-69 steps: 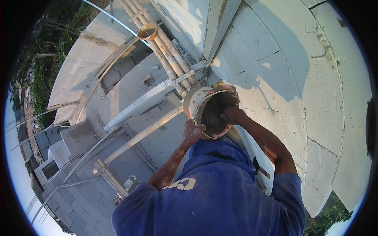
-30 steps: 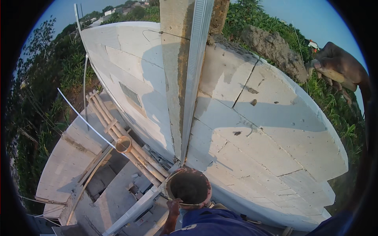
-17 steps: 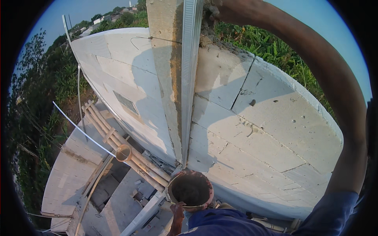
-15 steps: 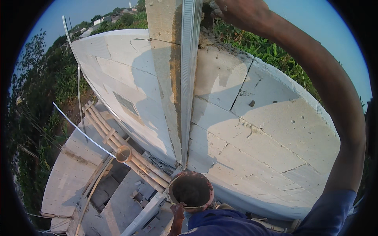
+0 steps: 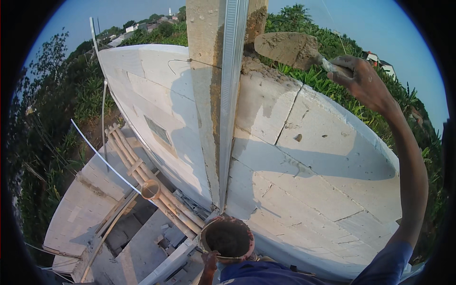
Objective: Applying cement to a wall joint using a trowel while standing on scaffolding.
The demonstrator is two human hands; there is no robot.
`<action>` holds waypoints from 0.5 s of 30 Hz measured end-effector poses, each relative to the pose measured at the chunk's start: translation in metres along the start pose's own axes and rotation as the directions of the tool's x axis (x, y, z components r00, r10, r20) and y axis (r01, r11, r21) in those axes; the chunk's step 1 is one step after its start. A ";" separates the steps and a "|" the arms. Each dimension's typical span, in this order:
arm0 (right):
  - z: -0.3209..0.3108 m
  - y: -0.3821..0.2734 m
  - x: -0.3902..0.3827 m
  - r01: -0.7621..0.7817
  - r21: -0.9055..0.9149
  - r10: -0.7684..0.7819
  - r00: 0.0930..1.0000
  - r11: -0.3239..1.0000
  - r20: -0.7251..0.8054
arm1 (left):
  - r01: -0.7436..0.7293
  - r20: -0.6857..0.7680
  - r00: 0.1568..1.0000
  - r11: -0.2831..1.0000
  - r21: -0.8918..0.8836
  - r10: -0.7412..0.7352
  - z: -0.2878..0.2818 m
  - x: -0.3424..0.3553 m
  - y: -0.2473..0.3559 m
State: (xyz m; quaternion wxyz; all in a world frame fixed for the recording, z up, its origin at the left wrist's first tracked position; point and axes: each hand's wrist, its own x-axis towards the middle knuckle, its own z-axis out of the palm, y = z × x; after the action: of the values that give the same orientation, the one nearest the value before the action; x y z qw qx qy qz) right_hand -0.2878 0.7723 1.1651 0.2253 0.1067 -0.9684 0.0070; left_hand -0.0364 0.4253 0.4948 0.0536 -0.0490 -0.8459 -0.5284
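My right hand [image 5: 365,81] is closed round the handle of a trowel [image 5: 285,47], raised at the upper right. Grey mortar is smeared over its blade, which is beside the concrete column [image 5: 256,21] and above the top of the block wall [image 5: 332,137]. Rough mortar [image 5: 266,71] lies on the wall's top edge against the column. A ribbed metal strip [image 5: 235,57] runs up the column's near corner. Low in front of my body, my left hand [image 5: 209,261] grips the rim of a bucket [image 5: 251,240] holding dark wet mortar [image 5: 227,240].
Bamboo poles [image 5: 166,199] lashed together lie at the lower left, with a small brown pail [image 5: 151,190] on them. A thin white pipe [image 5: 102,157] slants past. Far below is a floor [image 5: 123,268] with scattered blocks. Bent wire [image 5: 178,61] sticks out from the column.
My right hand has moved right and down from behind the metal strip, bringing the trowel into full view. The head view has shifted slightly. My left hand stays on the bucket rim.
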 end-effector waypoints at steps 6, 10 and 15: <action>0.030 -0.002 0.003 0.205 -0.122 -0.213 0.975 0.971 -0.064 | 0.267 0.046 0.963 0.958 -0.100 -0.264 0.005 0.003 0.001; 0.057 0.009 0.017 0.284 -0.209 -0.325 0.924 0.936 -0.201 | 0.417 -0.003 0.903 0.876 -0.240 -0.431 0.009 0.001 -0.001; 0.065 -0.003 0.033 0.250 -0.197 -0.285 0.942 0.948 -0.179 | 0.391 -0.027 0.905 0.857 -0.334 -0.424 0.012 -0.008 -0.019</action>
State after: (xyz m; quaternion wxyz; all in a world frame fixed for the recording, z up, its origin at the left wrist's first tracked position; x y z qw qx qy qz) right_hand -0.3445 0.7587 1.1217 0.3311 0.2167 -0.9133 -0.0960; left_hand -0.0321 0.4279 0.4712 -0.0258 0.1496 -0.7357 -0.6600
